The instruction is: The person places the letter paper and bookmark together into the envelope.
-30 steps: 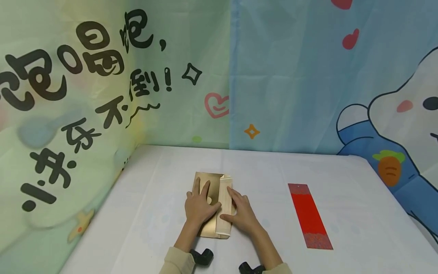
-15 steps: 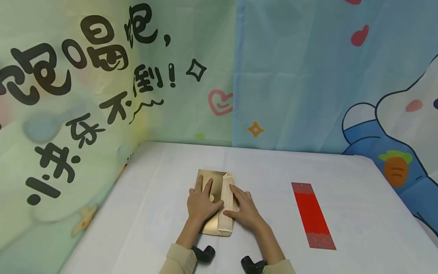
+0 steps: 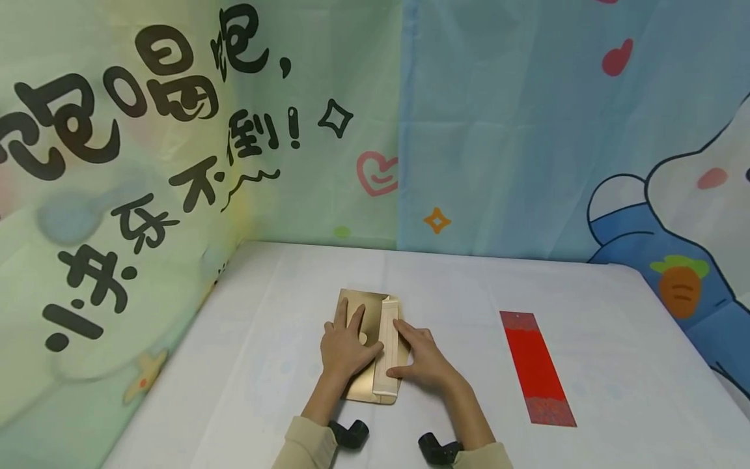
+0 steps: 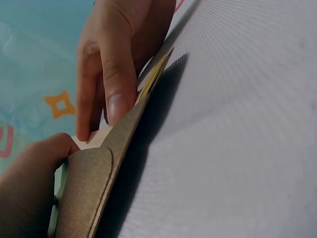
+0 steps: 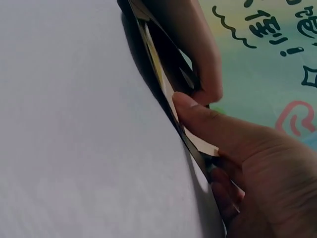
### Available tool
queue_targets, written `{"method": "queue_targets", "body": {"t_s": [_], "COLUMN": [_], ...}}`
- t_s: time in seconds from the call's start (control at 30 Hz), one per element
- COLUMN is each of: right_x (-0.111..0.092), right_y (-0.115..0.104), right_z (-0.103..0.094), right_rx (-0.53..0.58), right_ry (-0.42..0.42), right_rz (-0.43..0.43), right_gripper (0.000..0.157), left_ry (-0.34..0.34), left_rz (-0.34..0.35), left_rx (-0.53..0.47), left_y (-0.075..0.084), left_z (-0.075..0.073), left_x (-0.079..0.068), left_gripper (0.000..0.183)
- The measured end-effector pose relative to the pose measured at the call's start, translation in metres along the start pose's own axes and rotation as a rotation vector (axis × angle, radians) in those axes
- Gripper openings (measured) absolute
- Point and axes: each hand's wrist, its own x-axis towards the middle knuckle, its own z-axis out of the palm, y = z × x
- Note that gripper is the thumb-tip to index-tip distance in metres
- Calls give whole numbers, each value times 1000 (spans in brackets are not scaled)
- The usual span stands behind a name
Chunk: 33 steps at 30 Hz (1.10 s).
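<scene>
A gold-brown paper folder (image 3: 360, 387) with a small round button lies on the white table, a long cream folded strip (image 3: 386, 345) along its right side. My left hand (image 3: 346, 348) rests spread on the folder, its thumb reaching the strip's left edge. From the right, my right hand (image 3: 426, 357) touches the strip's right edge with thumb and index finger set well apart. In the right wrist view, the right thumb (image 5: 190, 106) lies against the pale strip, and the other fingers are partly hidden. The left wrist view shows the folder (image 4: 86, 191) edge-on, slightly raised, with a yellowish layer inside.
A long red strip (image 3: 538, 368) with patterned ends lies flat to the right on the white table (image 3: 445, 286). Black wrist cameras (image 3: 349, 434) sit at both cuffs. Printed cloth (image 3: 498, 130) hangs behind and to the left.
My right thumb has slid off the cream strip's face to its right edge, and the right hand has shifted slightly right. The left hand stays on the folder. The head view has tilted slightly.
</scene>
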Motion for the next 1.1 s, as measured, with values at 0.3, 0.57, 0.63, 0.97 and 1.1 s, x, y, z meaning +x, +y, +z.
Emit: {"method": "queue_targets", "body": {"t_s": [0.3,0.57,0.63,0.97,1.1], "right_x": [4,1,1,3,4], "right_y": [-9,-2,-3,-9,-10], "right_z": [1,-6,-4,5,9], "right_rx": [-27,7,-4,-70,-138], "right_ry": [6,-35,-33,34,36], "right_rz": [8,23,11,20,-26], "right_gripper": [102,106,107,104,103], "left_ry": [11,1,-2,-2,-5], "left_rz": [-2,3,0,5,3], "left_rx": [-2,-7,-1,5,13], "left_y": [-1,1,1,1,1], "left_z": [-4,-4,-4,-2,-2], "left_x": [1,1,1,0,0], "left_gripper": [81,81,81,80,81]}}
